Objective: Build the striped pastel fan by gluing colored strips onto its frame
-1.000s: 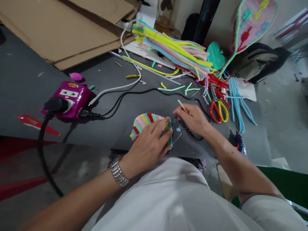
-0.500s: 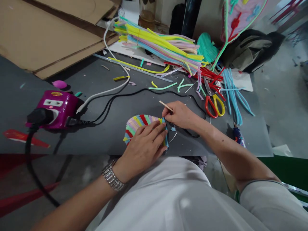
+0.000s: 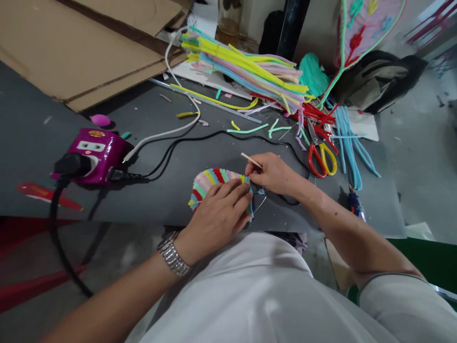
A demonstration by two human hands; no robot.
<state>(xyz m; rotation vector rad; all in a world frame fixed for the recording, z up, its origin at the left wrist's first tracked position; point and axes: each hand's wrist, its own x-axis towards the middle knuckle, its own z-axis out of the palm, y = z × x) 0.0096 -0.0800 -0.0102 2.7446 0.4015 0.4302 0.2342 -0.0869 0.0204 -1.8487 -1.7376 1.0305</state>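
Observation:
A rounded piece made of striped, many-coloured pipe cleaners [image 3: 207, 180] lies near the table's front edge. My left hand [image 3: 223, 205] rests flat over it, fingers stretched out and covering much of its middle. At its right edge, my right hand [image 3: 269, 172] pinches a thin wooden stick [image 3: 252, 161], whose pale end points up and left. The stick's lower end is hidden by the fingers, which are at or very close to the blue strip on that edge. A small pale-blue bit [image 3: 261, 191] and a thin wire lie just below my right hand.
Scissors [image 3: 322, 159] with red and yellow handles lie to the right, beside red and blue pipe cleaners [image 3: 352, 157]. A big pipe cleaner bundle [image 3: 246, 66] sits at the back. A purple power socket [image 3: 96, 155] trails cords across the table; cardboard [image 3: 82, 52] fills the back left.
The whole view has shifted a little, so things appear slightly further right. Both hands keep nearly the same pose on the striped piece and the stick.

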